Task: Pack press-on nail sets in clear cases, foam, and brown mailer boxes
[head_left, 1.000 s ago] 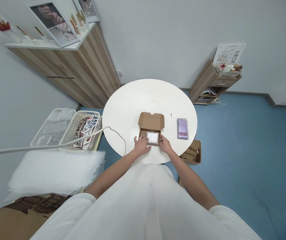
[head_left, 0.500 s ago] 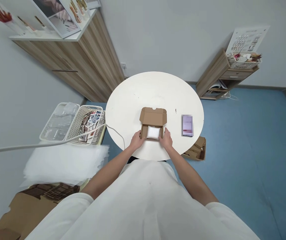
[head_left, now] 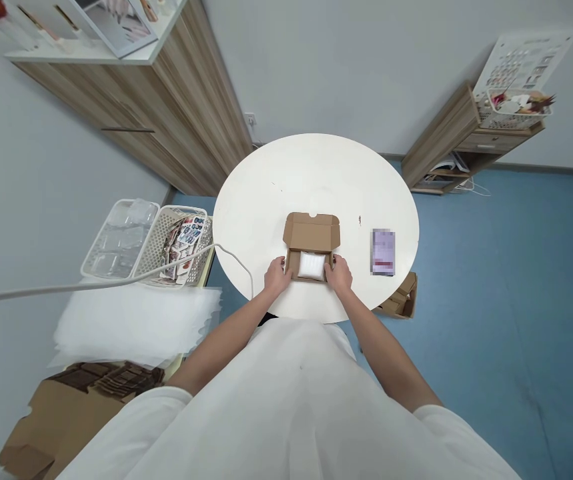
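A small brown cardboard box [head_left: 312,235] rests on the round white table [head_left: 316,173], its lid standing up at the far side. Inside lies a white wrapped packet [head_left: 311,265], towards the right of the box. My left hand [head_left: 277,276] grips the left side wall, thumb at the near corner. At the opposite wall, my right hand [head_left: 339,274] holds on the same way, its thumb by the near right corner. Some fingers are hidden behind the sides.
A purple blurred item [head_left: 383,252] lies on the table's right. White baskets [head_left: 149,263] of packets and clear plastic stand at left, near white sheets [head_left: 133,320]. A white cable [head_left: 206,252] crosses to the table. An open carton [head_left: 406,297] sits on the floor at right.
The view has shifted slightly. Both hands stay at the box's sides, and the lid remains up with the packet inside.
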Demonstrator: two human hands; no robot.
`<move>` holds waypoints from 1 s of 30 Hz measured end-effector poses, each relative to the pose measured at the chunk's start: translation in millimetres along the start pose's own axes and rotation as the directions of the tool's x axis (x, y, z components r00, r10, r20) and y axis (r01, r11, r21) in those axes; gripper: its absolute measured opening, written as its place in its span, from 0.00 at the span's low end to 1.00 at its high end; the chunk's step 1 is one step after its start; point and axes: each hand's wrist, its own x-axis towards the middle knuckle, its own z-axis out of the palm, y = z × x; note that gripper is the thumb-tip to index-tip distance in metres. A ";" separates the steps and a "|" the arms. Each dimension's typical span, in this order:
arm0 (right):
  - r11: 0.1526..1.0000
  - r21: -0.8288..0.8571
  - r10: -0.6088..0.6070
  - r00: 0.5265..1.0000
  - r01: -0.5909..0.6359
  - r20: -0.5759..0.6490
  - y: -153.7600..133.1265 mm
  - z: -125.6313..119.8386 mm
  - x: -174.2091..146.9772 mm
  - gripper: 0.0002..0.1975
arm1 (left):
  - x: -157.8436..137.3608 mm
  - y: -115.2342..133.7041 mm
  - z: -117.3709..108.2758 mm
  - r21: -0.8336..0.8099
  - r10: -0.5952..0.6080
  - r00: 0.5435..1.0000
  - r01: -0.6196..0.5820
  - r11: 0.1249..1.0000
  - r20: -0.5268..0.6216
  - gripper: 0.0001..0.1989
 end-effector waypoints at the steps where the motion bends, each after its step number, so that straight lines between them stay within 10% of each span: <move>1: 1.000 -0.014 -0.001 1.000 0.001 -0.007 -1.4 0.5 0.2 0.21 | 1.9 2.9 0.8 0.035 0.000 1.000 0.000 0.999 0.000 0.25; 10: 1.000 -0.010 0.027 0.999 -0.028 -0.017 -2.9 2.4 1.1 0.24 | 9.5 9.3 5.9 0.046 -0.034 0.999 0.033 0.998 0.022 0.33; 16: 0.921 0.388 0.046 0.998 -0.024 -0.048 7.3 -22.2 29.6 0.31 | 32.3 9.3 -9.7 -0.243 -0.081 0.996 0.073 0.967 -0.021 0.33; 22: 0.688 0.696 0.067 0.973 -0.205 0.221 -6.1 -46.1 71.2 0.24 | 56.9 29.4 -33.1 -0.420 -0.109 0.988 0.144 0.896 0.106 0.28; 30: 0.700 0.700 -0.110 0.947 -0.142 0.302 -22.5 -53.7 74.4 0.29 | 50.5 43.2 -39.6 -0.422 -0.045 0.992 0.090 0.902 0.115 0.33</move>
